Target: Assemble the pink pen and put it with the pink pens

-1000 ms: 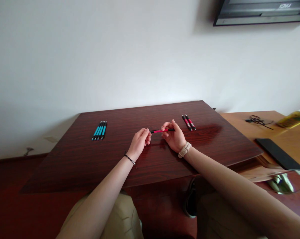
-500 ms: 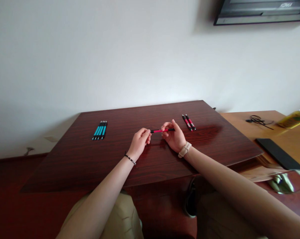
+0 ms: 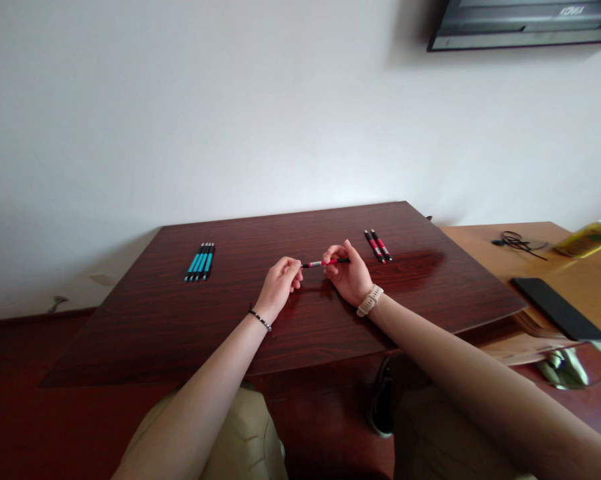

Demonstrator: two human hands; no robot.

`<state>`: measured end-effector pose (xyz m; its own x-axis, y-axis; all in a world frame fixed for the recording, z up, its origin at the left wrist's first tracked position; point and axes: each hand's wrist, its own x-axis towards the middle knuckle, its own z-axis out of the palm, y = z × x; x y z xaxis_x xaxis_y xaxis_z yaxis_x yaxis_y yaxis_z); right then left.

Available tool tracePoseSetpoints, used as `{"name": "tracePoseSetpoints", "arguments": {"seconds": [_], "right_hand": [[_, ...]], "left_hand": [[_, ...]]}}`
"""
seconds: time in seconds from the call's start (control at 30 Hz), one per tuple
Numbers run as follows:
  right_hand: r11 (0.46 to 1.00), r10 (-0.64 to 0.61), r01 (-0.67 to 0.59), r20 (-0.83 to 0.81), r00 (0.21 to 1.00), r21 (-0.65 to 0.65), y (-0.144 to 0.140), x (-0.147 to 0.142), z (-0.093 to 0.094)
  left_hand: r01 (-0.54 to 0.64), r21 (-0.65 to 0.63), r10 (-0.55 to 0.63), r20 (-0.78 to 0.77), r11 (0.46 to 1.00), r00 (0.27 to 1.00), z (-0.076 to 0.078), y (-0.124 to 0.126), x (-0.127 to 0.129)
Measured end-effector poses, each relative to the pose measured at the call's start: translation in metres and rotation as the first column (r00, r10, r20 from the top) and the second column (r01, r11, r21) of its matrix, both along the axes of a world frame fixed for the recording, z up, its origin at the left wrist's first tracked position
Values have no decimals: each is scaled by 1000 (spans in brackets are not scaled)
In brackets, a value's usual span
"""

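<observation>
A red and black pen (image 3: 321, 263) lies level just above the dark wooden board (image 3: 240, 320), held at both ends. My left hand (image 3: 279, 285) pinches its left tip, and my right hand (image 3: 348, 272) grips its right part between thumb and fingers. Two more red and black pens (image 3: 377, 246) lie side by side on the board just right of my right hand. Several teal and black pens (image 3: 200, 261) lie in a neat row at the board's left.
A lighter wooden desk (image 3: 570, 280) adjoins on the right, carrying a black phone (image 3: 558, 309), a coiled black cable (image 3: 516, 242) and a yellow packet (image 3: 588, 239). A dark wall-mounted unit (image 3: 525, 23) hangs top right. My knees sit below the board's near edge.
The pen has turned slightly in my fingers, showing a pale band near its left end. Both hands stay in the same place.
</observation>
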<state>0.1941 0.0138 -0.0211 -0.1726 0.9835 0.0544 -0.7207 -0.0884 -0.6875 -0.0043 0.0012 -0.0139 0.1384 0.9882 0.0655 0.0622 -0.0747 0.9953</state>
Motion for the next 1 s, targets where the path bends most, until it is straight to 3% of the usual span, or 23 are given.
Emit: {"name": "tracePoseSetpoints", "arguments": {"seconds": [0.2,0.57,1.0], "right_hand": [[1000,-8,8,9,1000,-7,-1,-1,2],[1000,-4,5,36,999,-9,1,-1,2],[999,-18,19,51,999,-25,-1,-1,4]], "left_hand": [[33,-10,-33,-41,999,999,-1,1,-1],[-5,62,8,-42,998,999,-5,3,0],[48,1,-47,-70,999,996,1,1,-1]]}}
